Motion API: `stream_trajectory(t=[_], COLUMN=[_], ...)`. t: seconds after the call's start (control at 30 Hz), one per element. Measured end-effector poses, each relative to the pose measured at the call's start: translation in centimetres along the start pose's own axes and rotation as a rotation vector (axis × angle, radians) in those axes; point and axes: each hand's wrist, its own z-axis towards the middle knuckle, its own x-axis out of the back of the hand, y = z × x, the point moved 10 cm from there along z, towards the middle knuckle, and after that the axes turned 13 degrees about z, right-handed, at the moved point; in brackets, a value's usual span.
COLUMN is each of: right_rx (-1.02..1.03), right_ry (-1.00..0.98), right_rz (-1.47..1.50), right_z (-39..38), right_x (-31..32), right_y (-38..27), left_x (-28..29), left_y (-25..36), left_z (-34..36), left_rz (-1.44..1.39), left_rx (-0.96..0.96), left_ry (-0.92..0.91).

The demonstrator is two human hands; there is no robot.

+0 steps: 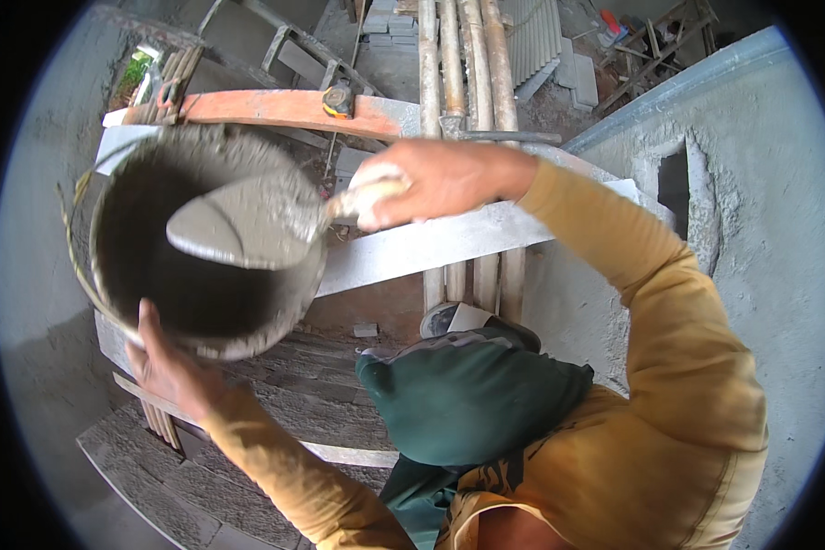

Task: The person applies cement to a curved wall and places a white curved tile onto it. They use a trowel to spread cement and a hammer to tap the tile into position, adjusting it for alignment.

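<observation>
A round bucket (119, 192), its rim and walls caked with grey mortar, stands at the left on the planks. My left hand (170, 371) grips its near rim, one finger reaching up over the edge. My right hand (435, 183) is closed around the handle of a trowel (247, 225), at the bucket's right side. The trowel's broad blade lies over the mouth of the bucket, coated with wet grey mortar. Shadow hides how much the bucket holds. A thin wire or cord handle (78, 243) hangs out on the bucket's left side.
A tape measure (338, 99) rests on an orange-red beam (257, 107) behind the bucket. Several upright poles (454, 64) rise beyond the pale plank (412, 246). A plastered wall with a rectangular opening (674, 188) stands at the right. Grey blockwork (183, 495) lies below left.
</observation>
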Motion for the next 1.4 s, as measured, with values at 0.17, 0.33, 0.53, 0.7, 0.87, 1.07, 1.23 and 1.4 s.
stream_trajectory(t=[0.17,0.33,0.53,0.7,0.87,1.07,1.23,1.4], right_rx=[-0.139,-0.178,-0.33,-0.4,-0.451,-0.437,-0.381,-0.444], right_ry=[0.327,0.526,0.739,0.814,0.876,0.777,0.79,0.903], right_rz=[-0.117,-0.067,0.016,0.06,0.189,0.161,0.141,-0.132], right_z=[-6.4,-13.5,-22.8,-26.5,-26.6,-23.3,-22.9,-23.9], right_x=[11.0,18.5,22.4,22.5,22.0,22.6,23.3,24.1], right_y=[0.3,2.7,7.7,10.5,12.3,13.8,14.2,13.4], left_x=[-15.5,-32.9,-47.3,-50.0,-48.5,-44.4,-37.7,-34.9], left_y=[0.7,0.3,-1.1,-6.5,-9.0,-9.3,-3.4,-5.7], left_z=[-0.7,-6.6,-14.5,-17.4,-14.4,-13.8,-26.3,-34.6], left_rz=[-0.238,-0.531,-0.579,-0.094,0.166,0.327,0.606,0.761], left_rx=[-0.04,0.129,0.284,0.425,0.337,0.238,-0.827,-1.143], left_ry=[-0.167,-0.477,-0.852,-0.962,-1.009,-0.996,-1.29,-1.37])
